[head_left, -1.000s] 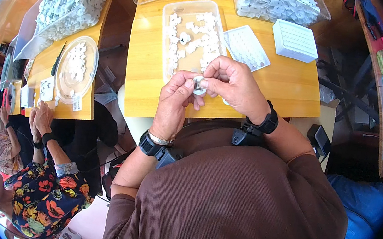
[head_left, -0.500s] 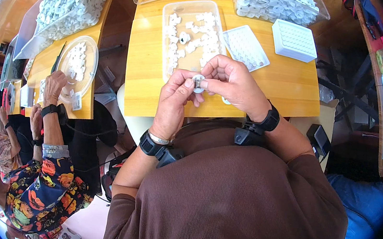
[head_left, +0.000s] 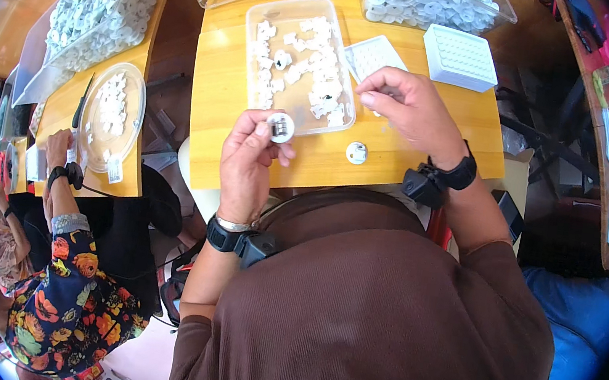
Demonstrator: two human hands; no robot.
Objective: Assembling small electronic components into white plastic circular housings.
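The left hand (head_left: 249, 153) pinches a white disc (head_left: 280, 128) by its edge, likely to leave its face clear; 1 similar piece (head_left: 356, 152) lies right of that grip. Whether the right hand (head_left: 418, 113) holds anything cannot be told.

Two hands of the wearer: one left hand (head_left: 249, 152), one right hand (head_left: 418, 113). Two round white pieces (head_left: 280, 127), one held in the left hand, one lying near. One rectangular clear tub (head_left: 298, 105) and, at left, one round tray (head_left: 99, 144), each with uncountably many small white parts. Two bins (head_left: 387, 16) of uncountable pale discs, one far, one left. One flat dimpled tray (head_left: 374, 55); one dimpled white block (head_left: 460, 60).
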